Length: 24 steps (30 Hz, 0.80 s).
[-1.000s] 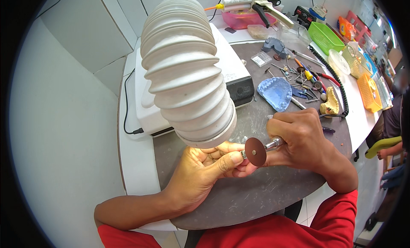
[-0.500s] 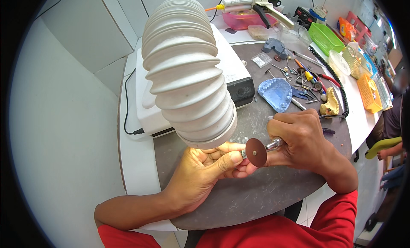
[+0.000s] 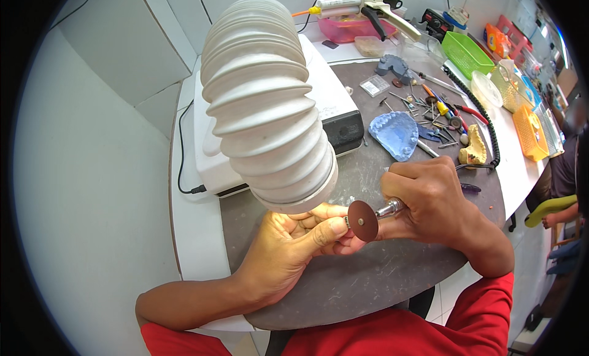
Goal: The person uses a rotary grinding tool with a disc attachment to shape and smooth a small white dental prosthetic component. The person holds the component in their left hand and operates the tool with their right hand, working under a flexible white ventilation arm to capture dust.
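Note:
My right hand [image 3: 432,199] grips a metal rotary handpiece [image 3: 390,208] tipped with a dark red cutting disc [image 3: 362,221]. My left hand [image 3: 294,242] pinches a small piece [image 3: 345,221] between thumb and fingers, right against the disc; the piece is mostly hidden by my fingers. Both hands work over a grey round work mat [image 3: 368,276], just under the mouth of a big white ribbed suction hose [image 3: 264,104].
A white machine with a dark front [image 3: 340,119] stands behind the hose. Beyond my right hand lie a blue dental impression [image 3: 396,134], a yellowish tooth model [image 3: 473,150], several small burs and tools [image 3: 438,107], a coiled black cable [image 3: 485,126], and green and orange baskets [image 3: 469,52].

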Available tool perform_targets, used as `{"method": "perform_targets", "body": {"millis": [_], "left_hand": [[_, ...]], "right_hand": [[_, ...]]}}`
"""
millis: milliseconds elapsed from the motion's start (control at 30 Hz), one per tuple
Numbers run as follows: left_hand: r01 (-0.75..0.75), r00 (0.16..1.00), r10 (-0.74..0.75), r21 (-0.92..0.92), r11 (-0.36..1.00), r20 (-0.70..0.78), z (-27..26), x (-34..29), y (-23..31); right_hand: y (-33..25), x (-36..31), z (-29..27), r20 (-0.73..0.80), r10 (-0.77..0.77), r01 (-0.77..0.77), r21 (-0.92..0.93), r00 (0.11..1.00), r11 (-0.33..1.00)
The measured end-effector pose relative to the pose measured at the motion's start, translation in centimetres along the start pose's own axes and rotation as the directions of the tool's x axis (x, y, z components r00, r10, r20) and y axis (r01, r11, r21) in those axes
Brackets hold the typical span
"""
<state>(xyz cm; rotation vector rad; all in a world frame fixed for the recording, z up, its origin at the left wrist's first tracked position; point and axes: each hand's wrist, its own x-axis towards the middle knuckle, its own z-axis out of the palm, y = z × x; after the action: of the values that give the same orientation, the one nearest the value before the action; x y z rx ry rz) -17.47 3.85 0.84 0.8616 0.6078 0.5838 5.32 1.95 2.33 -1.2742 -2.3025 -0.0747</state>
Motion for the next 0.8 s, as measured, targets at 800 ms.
{"method": "perform_targets", "body": {"millis": [800], "left_hand": [[-0.004, 0.991, 0.007, 0.024, 1.000, -0.134, 0.2, 0.0, 0.4]], "right_hand": [[0.4, -0.4, -1.1, 0.037, 0.116, -0.117, 0.030, 0.993, 0.993]]}}
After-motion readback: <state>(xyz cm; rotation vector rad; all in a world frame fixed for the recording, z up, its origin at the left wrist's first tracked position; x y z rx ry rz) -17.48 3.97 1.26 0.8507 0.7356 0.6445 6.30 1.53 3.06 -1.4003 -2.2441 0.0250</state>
